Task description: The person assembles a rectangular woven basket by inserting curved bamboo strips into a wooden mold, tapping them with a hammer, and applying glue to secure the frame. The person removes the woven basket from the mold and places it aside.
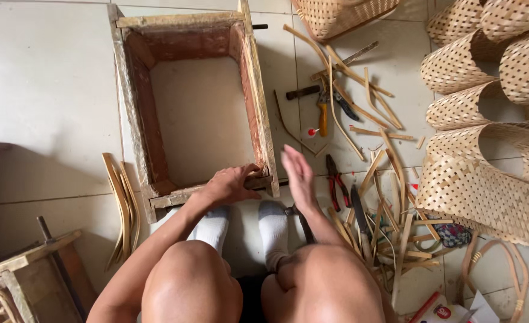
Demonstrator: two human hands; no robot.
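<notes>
White ankle socks (240, 227) cover the person's feet on the pale tiled floor (43, 90), just this side of a bottomless rectangular wooden frame (134, 101) with rough, weathered boards and a reddish-brown inner face. The frame lies flat on the tiles, straight ahead of the knees, and floor shows through its open middle. The left hand (231, 184) rests palm down on the frame's near rail, fingers spread and curled over the edge, pressing rather than clamped. The right hand (299, 178) hovers open and slightly blurred just beside the frame's near right corner, fingers straight, holding nothing; the two hands are apart.

Curved tan bamboo strips (121, 209) lie left of the frame. To the right, red-handled pliers (335, 182) rest on the tiles near a loose tangle of split bamboo slats (384, 221). Farther off lie a dark-handled hammer (303, 92) and orange-handled cutters (322, 116) among longer slivers. Along the right edge, open-weave bamboo baskets (485, 185) lie tipped on their sides, their lattice pale and regular, and another woven basket (342, 15) sits at the top.
</notes>
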